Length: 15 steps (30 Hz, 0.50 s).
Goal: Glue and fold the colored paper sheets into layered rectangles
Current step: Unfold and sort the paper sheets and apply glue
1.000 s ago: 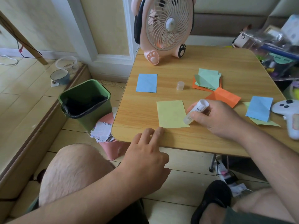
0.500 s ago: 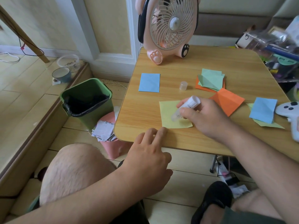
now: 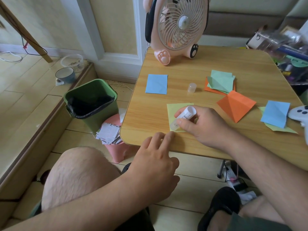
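Note:
A yellow paper sheet lies near the front edge of the wooden table. My right hand grips a white glue stick, its lower end down on the sheet's near part. My left hand rests at the table's front edge, two straight fingers touching the wood by the sheet's near left corner. The glue stick's clear cap stands at mid-table. A blue sheet lies at the left. A creased orange sheet, a green-on-orange pile and a blue-on-yellow pair lie to the right.
A pink fan stands at the table's back edge. A white game controller lies at the right edge, with clutter behind it. A green bin and a pink bin with paper scraps stand on the floor to the left.
My right hand has carried the glue stick leftward from the sheet's right edge onto the sheet, then toward its near part. My left hand stays at the table's edge.

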{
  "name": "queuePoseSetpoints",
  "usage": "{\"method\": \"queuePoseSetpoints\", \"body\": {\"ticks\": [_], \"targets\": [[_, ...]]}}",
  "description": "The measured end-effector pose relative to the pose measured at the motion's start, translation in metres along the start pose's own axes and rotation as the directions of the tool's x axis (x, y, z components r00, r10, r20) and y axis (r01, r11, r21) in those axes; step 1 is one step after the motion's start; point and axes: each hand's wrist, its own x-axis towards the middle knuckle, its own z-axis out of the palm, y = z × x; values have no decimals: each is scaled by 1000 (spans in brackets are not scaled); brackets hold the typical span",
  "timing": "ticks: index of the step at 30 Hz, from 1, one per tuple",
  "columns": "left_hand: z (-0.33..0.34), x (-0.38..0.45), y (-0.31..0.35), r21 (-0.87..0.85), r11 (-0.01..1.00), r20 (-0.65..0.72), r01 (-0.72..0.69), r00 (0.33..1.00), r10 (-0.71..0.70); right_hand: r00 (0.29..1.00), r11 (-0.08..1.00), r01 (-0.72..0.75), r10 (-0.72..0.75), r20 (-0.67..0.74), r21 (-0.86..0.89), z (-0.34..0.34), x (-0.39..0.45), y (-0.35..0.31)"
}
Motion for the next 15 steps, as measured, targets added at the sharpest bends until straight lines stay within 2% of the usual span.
{"method": "queuePoseSetpoints", "body": {"ticks": [5, 11, 15], "targets": [[-2, 0, 0, -27, 1000, -63, -8, 998, 6, 1000, 1000, -23, 23, 0, -5, -7, -1, 5], [-9, 1, -5, -152, 988, -109, 22, 993, -38, 1000, 999, -24, 24, -3, -24, -16, -5, 9], [-11, 6, -12, -181, 983, -81, 40, 995, -56, 999, 999, -41, 41, 1, -18, -22, -7, 13]]}}
